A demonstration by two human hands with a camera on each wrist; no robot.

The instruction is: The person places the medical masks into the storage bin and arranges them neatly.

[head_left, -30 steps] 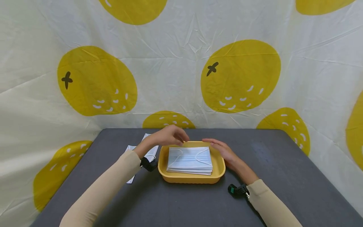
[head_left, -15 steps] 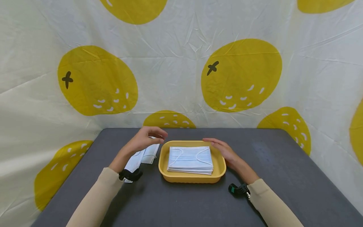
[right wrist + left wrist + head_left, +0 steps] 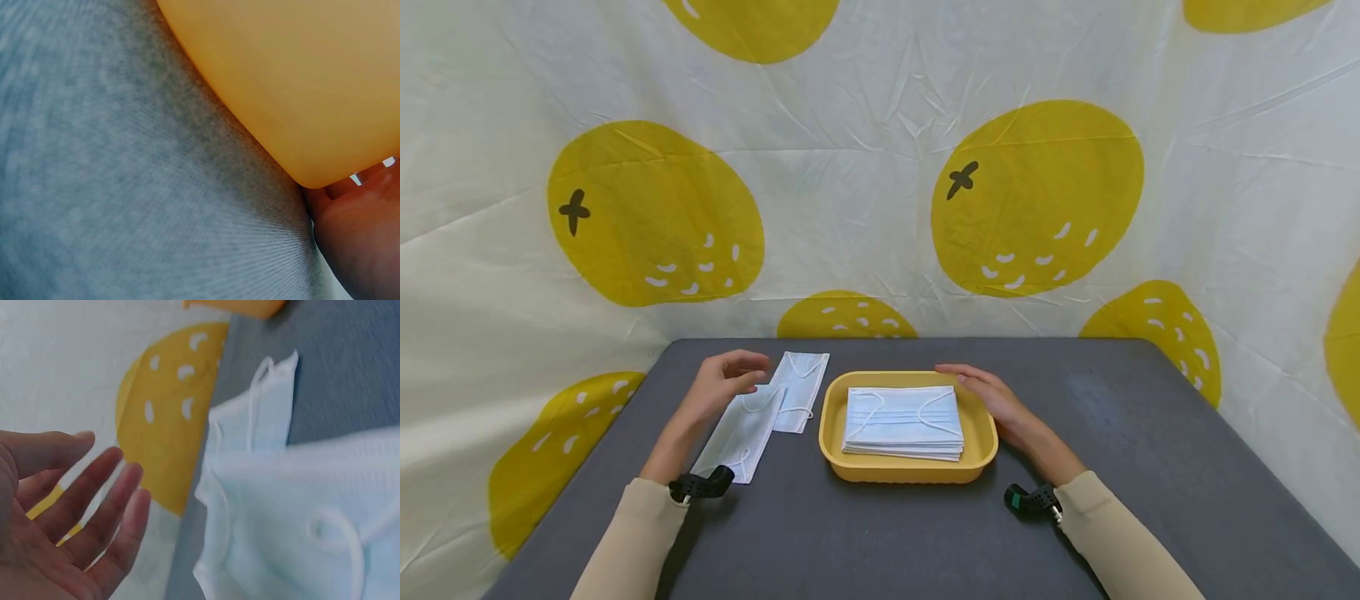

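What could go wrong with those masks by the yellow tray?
The two loose face masks overlap, so the left hand, open above them, might lift both by their tangled ear loops. The mask stack in the yellow tray could slide if the right hand resting on the rim nudges it.

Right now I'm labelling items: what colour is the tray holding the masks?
Yellow tray; the head view shows it best.
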